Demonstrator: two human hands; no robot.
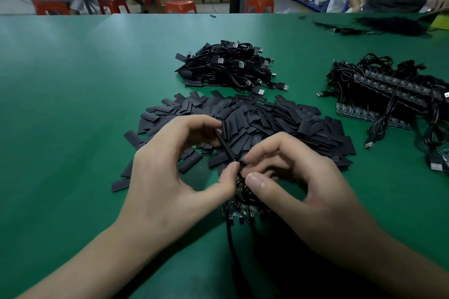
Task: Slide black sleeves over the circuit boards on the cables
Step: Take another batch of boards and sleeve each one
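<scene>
The fingers (pixel 206 124) of the left hand (pixel 170 167) pinch a black sleeve (pixel 226 145), held slantwise. The right hand (pixel 298 177) pinches the cable (pixel 230 238) at the sleeve's near end, above a circuit board (pixel 240 213) on the green surface (pixel 73 104). Just beyond lies a pile of loose sleeves (pixel 279 124), farther a heap of USB cables (pixel 226 65), and right, bundled boards (pixel 388 94).

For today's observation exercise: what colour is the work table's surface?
Green. The table shows best in the head view, the only one given.
</scene>
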